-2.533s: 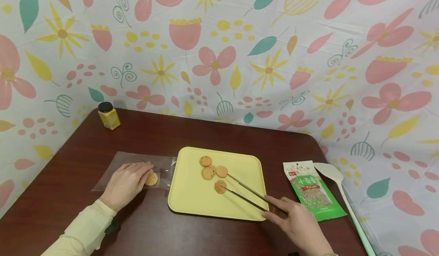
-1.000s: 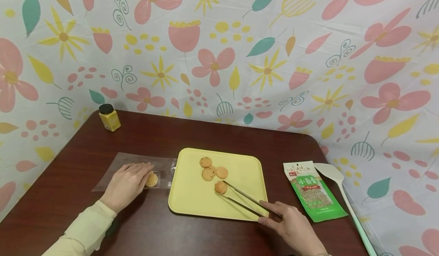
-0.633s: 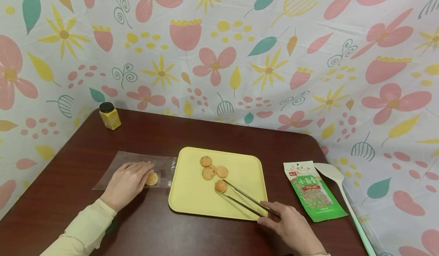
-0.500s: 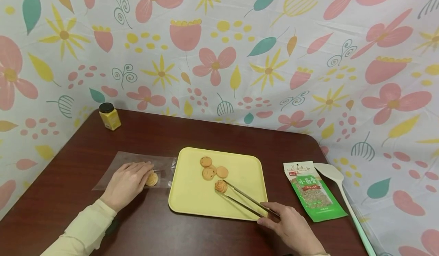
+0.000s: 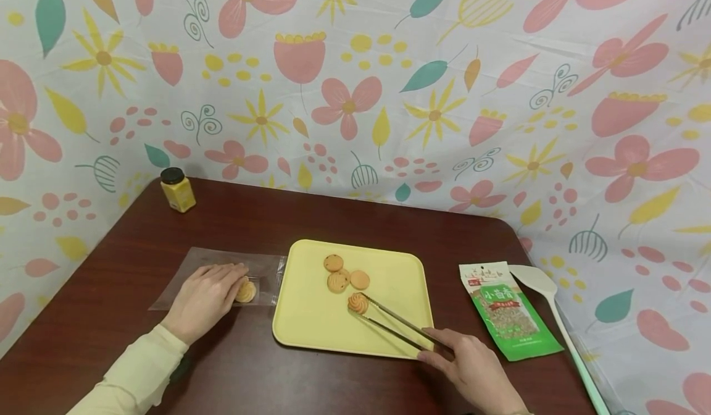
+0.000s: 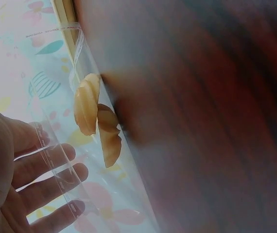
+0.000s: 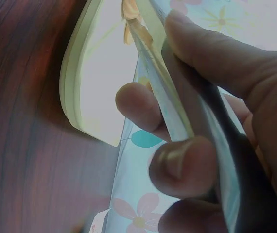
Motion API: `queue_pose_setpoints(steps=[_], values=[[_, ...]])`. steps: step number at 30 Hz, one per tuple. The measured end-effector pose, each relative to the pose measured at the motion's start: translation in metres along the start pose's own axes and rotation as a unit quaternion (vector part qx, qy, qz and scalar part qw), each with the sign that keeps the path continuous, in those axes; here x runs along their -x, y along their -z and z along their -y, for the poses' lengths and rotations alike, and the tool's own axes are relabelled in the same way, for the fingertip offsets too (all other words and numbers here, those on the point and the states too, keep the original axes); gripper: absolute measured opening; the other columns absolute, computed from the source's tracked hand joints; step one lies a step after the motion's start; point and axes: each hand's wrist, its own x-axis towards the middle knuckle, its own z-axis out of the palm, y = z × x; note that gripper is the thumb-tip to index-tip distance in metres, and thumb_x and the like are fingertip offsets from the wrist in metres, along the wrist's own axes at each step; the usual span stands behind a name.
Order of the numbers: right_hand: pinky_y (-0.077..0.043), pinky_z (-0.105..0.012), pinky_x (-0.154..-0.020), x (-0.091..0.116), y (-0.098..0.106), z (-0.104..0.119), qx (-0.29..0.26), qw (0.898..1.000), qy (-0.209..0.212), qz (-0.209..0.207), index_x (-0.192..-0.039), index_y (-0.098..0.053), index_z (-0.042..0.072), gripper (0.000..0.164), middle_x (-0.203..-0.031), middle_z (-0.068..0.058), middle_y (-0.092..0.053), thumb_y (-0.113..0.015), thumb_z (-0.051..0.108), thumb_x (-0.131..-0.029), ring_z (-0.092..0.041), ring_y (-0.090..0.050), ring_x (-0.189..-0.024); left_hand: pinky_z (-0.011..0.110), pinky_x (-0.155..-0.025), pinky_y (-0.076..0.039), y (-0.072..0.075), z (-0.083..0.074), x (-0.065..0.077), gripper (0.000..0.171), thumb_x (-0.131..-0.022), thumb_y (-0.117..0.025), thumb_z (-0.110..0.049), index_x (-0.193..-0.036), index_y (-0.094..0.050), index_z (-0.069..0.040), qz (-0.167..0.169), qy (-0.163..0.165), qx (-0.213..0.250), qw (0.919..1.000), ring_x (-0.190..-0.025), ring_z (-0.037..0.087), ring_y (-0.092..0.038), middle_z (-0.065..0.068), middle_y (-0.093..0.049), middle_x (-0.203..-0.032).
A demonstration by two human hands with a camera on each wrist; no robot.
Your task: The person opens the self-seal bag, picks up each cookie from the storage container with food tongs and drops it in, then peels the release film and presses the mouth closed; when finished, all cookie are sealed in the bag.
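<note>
In the head view, my left hand [image 5: 205, 297] lies over a clear plastic bag [image 5: 191, 264]. A swirled cookie [image 5: 246, 291] shows in the bag by the fingertips; the left wrist view shows two cookies [image 6: 86, 107] there and fairly straight fingers [image 6: 46, 189] behind the film. My right hand [image 5: 472, 362] holds metal tongs [image 5: 400, 318] between thumb and fingers. Their tips stand either side of a swirled round cookie [image 5: 358, 303] on the yellow tray [image 5: 311, 328]; whether they squeeze it I cannot tell. Several other cookies [image 5: 337, 281] lie just behind it.
A green and white seasoning packet [image 5: 508, 310] lies right of the tray, beside a white spatula [image 5: 541, 282] with a mint handle. A yellow jar [image 5: 178, 189] with a black lid stands at the back left. Behind the dark table [image 5: 244, 217] hangs a patterned cloth.
The tongs' tips have moved from lying over the front cookie and a neighbour to either side of the front cookie. Over the last second, both hands look still.
</note>
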Motion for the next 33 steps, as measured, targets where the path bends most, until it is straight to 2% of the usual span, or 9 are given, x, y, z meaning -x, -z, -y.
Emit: queue_pose_setpoints(steps=[4,8,13,19,24,27,33], values=[[-0.051,-0.031,-0.066,-0.0011,-0.0009,0.0026,0.007,1.0,-0.008,-0.015,-0.113,-0.071,0.03,0.043,-0.086,0.022,-0.064,-0.073,0.055,-0.078,-0.001,-0.06,-0.075,0.047,-0.077,-0.054,-0.0001,0.0005,0.0011,0.028,-0.075,-0.076,-0.006,-0.101,-0.072,-0.001,-0.001,0.001,0.0,1.0,-0.089,0.029,-0.07,0.014,-0.072,-0.101],[-0.054,-0.037,-0.069,-0.0013,-0.0005,0.0034,0.013,0.999,-0.013,-0.027,-0.113,-0.072,0.031,0.041,-0.105,0.012,-0.07,-0.075,0.052,-0.078,-0.012,-0.068,-0.09,0.047,-0.077,-0.054,0.0001,-0.0001,0.0015,0.028,-0.075,-0.076,-0.006,-0.101,-0.072,0.0,0.0,0.003,0.001,1.0,-0.089,0.03,-0.07,0.014,-0.072,-0.101],[-0.053,-0.033,-0.067,0.0005,0.0003,0.002,0.02,0.999,-0.009,-0.031,-0.112,-0.072,0.032,0.041,-0.103,0.014,-0.07,-0.075,0.053,-0.077,-0.007,-0.067,-0.087,0.047,-0.077,-0.054,0.0005,-0.0007,0.0018,0.027,-0.074,-0.076,-0.006,-0.101,-0.072,0.0,-0.001,0.002,0.003,1.0,-0.09,0.03,-0.07,0.014,-0.072,-0.101],[-0.051,-0.032,-0.066,0.0,0.0009,0.0014,0.01,1.0,-0.017,-0.016,-0.115,-0.071,0.032,0.044,-0.083,0.024,-0.059,-0.074,0.055,-0.078,-0.002,-0.06,-0.079,0.048,-0.077,-0.054,0.001,-0.0006,0.0011,0.031,-0.072,-0.077,-0.006,-0.102,-0.072,0.0,-0.002,0.002,0.004,1.0,-0.09,0.03,-0.07,0.015,-0.072,-0.101],[-0.052,-0.036,-0.07,-0.0017,0.0003,0.0016,-0.007,0.999,-0.037,0.003,-0.118,-0.07,0.032,0.046,-0.089,0.02,-0.062,-0.075,0.054,-0.077,-0.004,-0.061,-0.086,0.048,-0.078,-0.054,0.0016,-0.0011,0.0008,0.031,-0.072,-0.077,-0.007,-0.102,-0.072,-0.001,0.002,0.005,0.004,1.0,-0.09,0.03,-0.07,0.015,-0.072,-0.102],[-0.053,-0.038,-0.071,-0.0024,-0.0008,0.0015,0.005,0.999,-0.038,0.002,-0.117,-0.071,0.031,0.046,-0.095,0.016,-0.066,-0.075,0.053,-0.077,-0.007,-0.064,-0.09,0.048,-0.078,-0.054,0.0015,-0.0013,0.0006,0.029,-0.074,-0.076,-0.007,-0.102,-0.072,-0.001,0.003,0.007,0.001,1.0,-0.09,0.029,-0.07,0.015,-0.072,-0.102],[-0.048,-0.029,-0.059,-0.0032,-0.0025,0.0006,0.036,0.999,-0.02,-0.01,-0.114,-0.072,0.028,0.04,-0.085,0.019,-0.062,-0.076,0.046,-0.079,-0.001,-0.058,-0.071,0.048,-0.078,-0.054,0.0012,-0.0016,0.0002,0.027,-0.075,-0.076,-0.008,-0.101,-0.072,-0.001,0.001,0.008,-0.002,1.0,-0.09,0.029,-0.07,0.014,-0.072,-0.101]])
